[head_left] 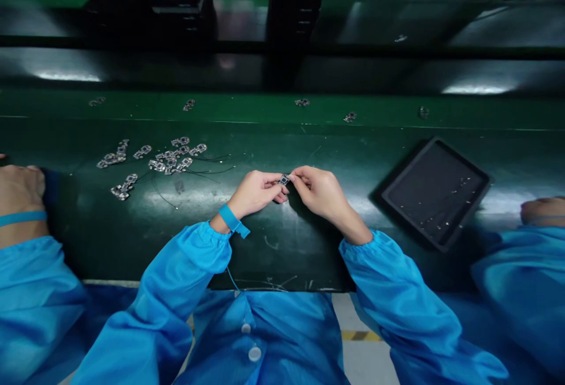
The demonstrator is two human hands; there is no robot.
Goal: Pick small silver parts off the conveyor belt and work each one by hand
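Note:
My left hand (256, 192) and my right hand (320, 192) meet over the green bench top, fingertips pinched together on one small circuit board (283, 180). Both hands are closed on it, a little above the surface. A blue wrist strap (233, 220) circles my left wrist, and both arms wear blue sleeves. A loose pile of several similar small boards (170, 158) with thin dark wires lies to the left of my left hand.
A dark flat tray (435, 191) sits tilted at the right. Single small boards (302, 102) lie spaced along the green belt strip (247, 105) behind. A co-worker's hand (20, 188) rests at the left edge, another co-worker's hand (542, 209) at the right edge.

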